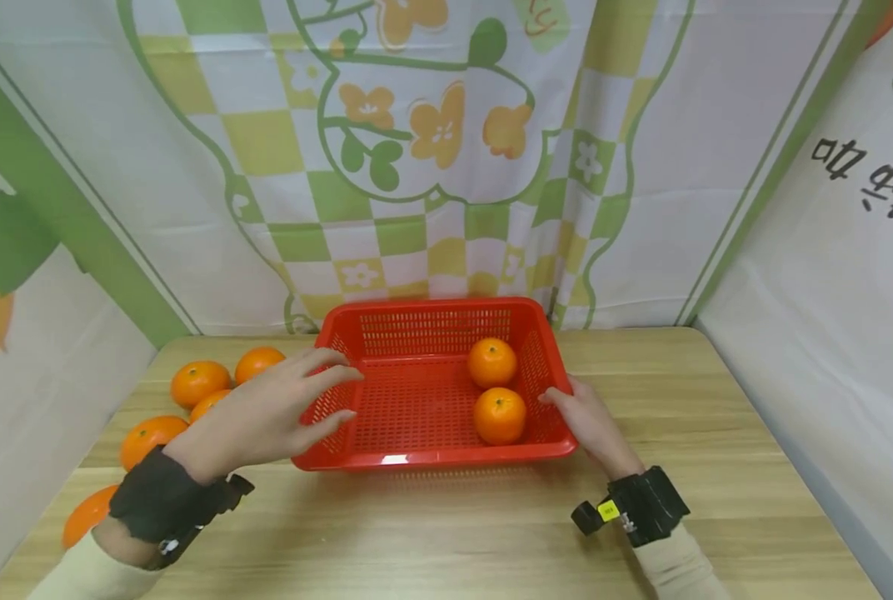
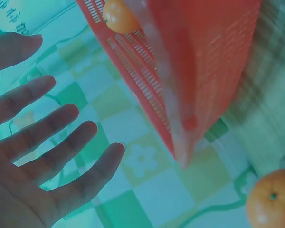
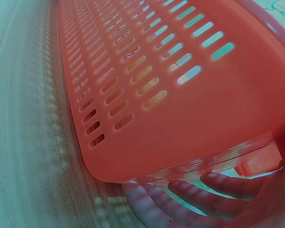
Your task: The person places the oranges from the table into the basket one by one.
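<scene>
A red plastic basket [image 1: 416, 408] with slotted walls stands on the table, two oranges [image 1: 500, 415] inside it at its right end. My right hand [image 1: 587, 417] grips the basket's right rim, thumb over the edge. In the right wrist view, the fingers [image 3: 194, 197] of that hand lie against the outside of the basket wall. Over the basket's left end hovers my left hand [image 1: 281, 408], its fingers spread and holding nothing. The left wrist view shows these fingers [image 2: 52, 126] apart from the basket [image 2: 204, 57].
Several oranges [image 1: 201, 383] lie on the table left of the basket, some partly hidden behind my left hand and wrist. Behind the wooden table [image 1: 446, 533] hangs a checked, flowered curtain [image 1: 431, 242]. White printed cloth [image 1: 829, 275] closes off the right side.
</scene>
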`<action>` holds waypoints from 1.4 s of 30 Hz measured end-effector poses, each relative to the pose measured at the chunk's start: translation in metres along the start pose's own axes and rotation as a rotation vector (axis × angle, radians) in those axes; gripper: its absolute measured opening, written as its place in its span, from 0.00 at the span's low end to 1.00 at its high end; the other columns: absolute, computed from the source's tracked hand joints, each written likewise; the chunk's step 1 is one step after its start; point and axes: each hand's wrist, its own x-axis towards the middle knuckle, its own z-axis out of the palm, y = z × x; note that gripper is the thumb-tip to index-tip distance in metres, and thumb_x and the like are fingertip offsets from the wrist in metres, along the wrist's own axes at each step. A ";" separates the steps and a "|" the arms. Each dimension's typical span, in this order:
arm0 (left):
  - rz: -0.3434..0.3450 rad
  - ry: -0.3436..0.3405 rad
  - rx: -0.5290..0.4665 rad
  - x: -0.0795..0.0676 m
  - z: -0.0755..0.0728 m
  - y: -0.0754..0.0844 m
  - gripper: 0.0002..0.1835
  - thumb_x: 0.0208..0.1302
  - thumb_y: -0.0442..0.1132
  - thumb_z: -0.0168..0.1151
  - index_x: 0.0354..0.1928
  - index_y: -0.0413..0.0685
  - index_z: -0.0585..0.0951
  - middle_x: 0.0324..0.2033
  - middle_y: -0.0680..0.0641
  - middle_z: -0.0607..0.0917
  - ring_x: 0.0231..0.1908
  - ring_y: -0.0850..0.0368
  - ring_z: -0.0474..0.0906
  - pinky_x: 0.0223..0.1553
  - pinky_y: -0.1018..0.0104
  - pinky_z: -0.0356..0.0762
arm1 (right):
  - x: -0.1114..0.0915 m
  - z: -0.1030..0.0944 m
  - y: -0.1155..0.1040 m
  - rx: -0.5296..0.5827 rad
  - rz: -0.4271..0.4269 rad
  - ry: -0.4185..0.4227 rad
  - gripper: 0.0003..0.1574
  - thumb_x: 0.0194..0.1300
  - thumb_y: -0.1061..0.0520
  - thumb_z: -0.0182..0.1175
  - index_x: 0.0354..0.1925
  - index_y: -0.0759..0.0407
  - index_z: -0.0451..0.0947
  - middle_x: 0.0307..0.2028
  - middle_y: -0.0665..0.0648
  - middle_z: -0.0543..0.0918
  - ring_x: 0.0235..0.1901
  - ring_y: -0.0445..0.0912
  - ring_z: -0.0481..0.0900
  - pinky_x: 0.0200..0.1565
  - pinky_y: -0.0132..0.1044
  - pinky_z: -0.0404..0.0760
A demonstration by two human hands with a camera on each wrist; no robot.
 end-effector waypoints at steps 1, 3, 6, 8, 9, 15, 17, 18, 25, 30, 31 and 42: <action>-0.009 0.006 -0.006 -0.003 -0.001 -0.002 0.24 0.57 0.50 0.64 0.53 0.47 0.76 0.48 0.48 0.75 0.44 0.56 0.72 0.38 0.58 0.81 | 0.000 0.000 0.000 -0.002 -0.003 0.003 0.25 0.69 0.60 0.47 0.62 0.68 0.62 0.52 0.73 0.75 0.41 0.61 0.80 0.40 0.51 0.82; -0.030 0.017 -0.014 -0.009 -0.003 -0.005 0.24 0.58 0.50 0.64 0.53 0.46 0.76 0.48 0.48 0.75 0.42 0.56 0.73 0.37 0.60 0.81 | -0.001 0.001 0.000 -0.005 -0.015 0.008 0.24 0.69 0.60 0.47 0.61 0.68 0.63 0.51 0.73 0.76 0.41 0.60 0.80 0.39 0.50 0.82; -0.047 0.036 0.001 -0.019 -0.006 -0.011 0.23 0.57 0.48 0.64 0.52 0.46 0.76 0.47 0.47 0.75 0.41 0.55 0.73 0.35 0.59 0.81 | -0.001 0.002 0.001 -0.004 -0.031 0.010 0.24 0.69 0.60 0.47 0.60 0.69 0.64 0.51 0.73 0.76 0.40 0.60 0.81 0.38 0.49 0.83; -0.055 0.046 0.009 -0.026 -0.007 -0.015 0.22 0.56 0.46 0.66 0.51 0.45 0.77 0.46 0.47 0.75 0.42 0.55 0.73 0.36 0.57 0.80 | -0.001 0.002 0.002 -0.005 -0.034 0.011 0.23 0.69 0.60 0.47 0.59 0.69 0.64 0.50 0.74 0.76 0.40 0.60 0.81 0.37 0.49 0.83; -0.056 0.052 0.011 -0.030 -0.008 -0.017 0.22 0.55 0.45 0.67 0.50 0.45 0.77 0.46 0.46 0.75 0.42 0.54 0.72 0.37 0.56 0.80 | -0.001 0.002 0.002 -0.007 -0.032 0.009 0.23 0.69 0.60 0.46 0.60 0.69 0.64 0.50 0.74 0.76 0.40 0.60 0.81 0.37 0.49 0.83; -0.093 0.060 -0.001 -0.051 -0.013 -0.025 0.20 0.55 0.47 0.66 0.48 0.47 0.78 0.45 0.50 0.76 0.43 0.57 0.73 0.36 0.55 0.79 | -0.001 0.002 0.003 -0.010 -0.016 0.006 0.24 0.69 0.60 0.46 0.60 0.69 0.63 0.51 0.73 0.76 0.41 0.60 0.81 0.37 0.49 0.83; -0.112 0.056 -0.008 -0.055 -0.015 -0.026 0.19 0.56 0.47 0.65 0.48 0.49 0.78 0.45 0.51 0.77 0.43 0.57 0.73 0.36 0.54 0.79 | -0.001 0.001 0.003 -0.010 -0.017 0.007 0.24 0.69 0.60 0.46 0.59 0.69 0.64 0.51 0.74 0.76 0.41 0.61 0.81 0.37 0.49 0.83; -0.123 0.056 -0.006 -0.057 -0.016 -0.026 0.18 0.56 0.47 0.65 0.48 0.50 0.78 0.45 0.51 0.77 0.43 0.57 0.73 0.36 0.54 0.79 | -0.001 0.001 0.003 -0.011 -0.017 0.004 0.24 0.69 0.60 0.46 0.60 0.69 0.63 0.51 0.74 0.76 0.41 0.61 0.80 0.37 0.48 0.83; -0.179 0.096 0.007 -0.070 -0.019 -0.029 0.21 0.49 0.41 0.71 0.47 0.48 0.79 0.45 0.47 0.77 0.44 0.51 0.72 0.38 0.49 0.77 | -0.002 -0.001 0.002 -0.008 -0.008 -0.001 0.24 0.69 0.60 0.46 0.61 0.67 0.63 0.52 0.73 0.75 0.41 0.59 0.81 0.38 0.48 0.83; -0.223 0.101 0.007 -0.083 -0.021 -0.032 0.21 0.49 0.42 0.72 0.47 0.51 0.79 0.46 0.47 0.76 0.45 0.50 0.71 0.38 0.47 0.76 | -0.002 -0.001 0.000 -0.011 -0.008 -0.006 0.24 0.68 0.60 0.47 0.60 0.68 0.64 0.51 0.72 0.75 0.41 0.60 0.80 0.40 0.49 0.82; -0.232 0.099 0.008 -0.086 -0.021 -0.033 0.20 0.49 0.42 0.72 0.46 0.50 0.79 0.46 0.47 0.75 0.44 0.50 0.72 0.38 0.47 0.76 | -0.002 -0.001 0.000 -0.016 -0.009 -0.005 0.24 0.68 0.60 0.47 0.60 0.68 0.64 0.51 0.72 0.75 0.41 0.60 0.80 0.40 0.49 0.82; -0.365 0.093 0.031 -0.127 -0.020 -0.033 0.20 0.51 0.41 0.70 0.46 0.44 0.79 0.45 0.40 0.78 0.43 0.42 0.72 0.38 0.40 0.73 | 0.000 -0.001 -0.001 -0.018 -0.012 -0.007 0.24 0.68 0.60 0.47 0.60 0.67 0.63 0.52 0.71 0.75 0.41 0.59 0.80 0.40 0.49 0.83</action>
